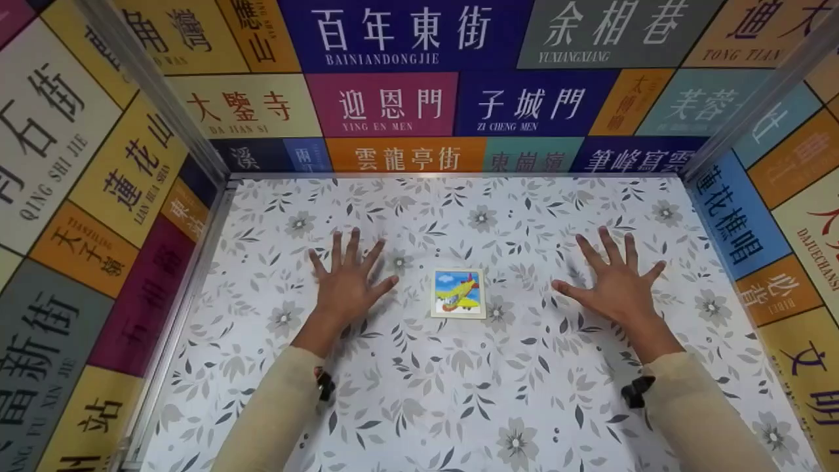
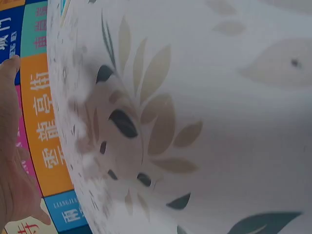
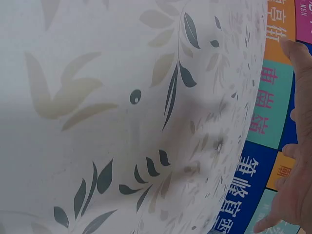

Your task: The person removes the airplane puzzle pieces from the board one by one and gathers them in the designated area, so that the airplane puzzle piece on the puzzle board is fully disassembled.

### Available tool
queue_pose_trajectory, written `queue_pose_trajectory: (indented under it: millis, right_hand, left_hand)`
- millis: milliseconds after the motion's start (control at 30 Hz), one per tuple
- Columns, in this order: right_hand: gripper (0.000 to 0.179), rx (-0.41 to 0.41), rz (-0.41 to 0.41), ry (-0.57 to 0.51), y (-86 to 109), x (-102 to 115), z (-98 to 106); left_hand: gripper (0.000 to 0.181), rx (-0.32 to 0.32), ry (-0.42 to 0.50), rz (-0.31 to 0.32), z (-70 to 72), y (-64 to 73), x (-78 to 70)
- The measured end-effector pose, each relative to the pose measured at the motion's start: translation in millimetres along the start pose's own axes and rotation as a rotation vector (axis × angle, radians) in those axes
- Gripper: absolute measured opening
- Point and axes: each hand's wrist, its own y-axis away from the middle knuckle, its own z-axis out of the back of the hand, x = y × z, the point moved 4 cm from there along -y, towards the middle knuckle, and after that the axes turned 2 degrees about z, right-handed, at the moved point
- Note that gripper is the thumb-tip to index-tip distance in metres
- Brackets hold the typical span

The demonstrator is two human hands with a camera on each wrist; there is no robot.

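A small square picture puzzle (image 1: 457, 293) with a pale frame lies flat on the patterned table, showing a yellow plane against blue sky. To its left, my left hand (image 1: 347, 285) is spread with fingers straight, holding nothing. My right hand (image 1: 619, 285), likewise spread and holding nothing, is farther off on the puzzle's right side. Both hands are apart from the puzzle. In the left wrist view, part of the left hand (image 2: 17, 161) shows at the left edge. At the right edge of the right wrist view, the right hand (image 3: 297, 161) is partly visible.
White table covering (image 1: 406, 393) with grey leaves and flowers spreads under both hands. Panels with coloured sign lettering (image 1: 393, 105) rise at the back, left and right. A metal edge (image 1: 177, 328) runs along the table's left side.
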Motion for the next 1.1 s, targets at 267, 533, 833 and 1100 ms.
queue_pose_trajectory:
  millis: [267,533,833,1100]
  right_hand:
    - [0.111,-0.009,0.031,-0.011,-3.7,15,-8]
    - [0.107,-0.015,0.057,-0.043,-8.6,30,-18]
    - [0.105,-0.02,0.07,-0.044,-11.1,42,-22]
    - [0.104,0.002,0.078,-0.048,-12.5,49,-30]
  left_hand:
    - [0.081,0.049,0.017,-0.147,-19.6,7.4,-31.5]
    - [0.075,0.075,0.009,-0.255,-33.8,9.6,-52.1]
    - [0.076,0.115,0.023,-0.28,-42.1,11.7,-63.3]
    - [0.076,0.153,0.021,-0.282,-49.4,11.2,-69.4]
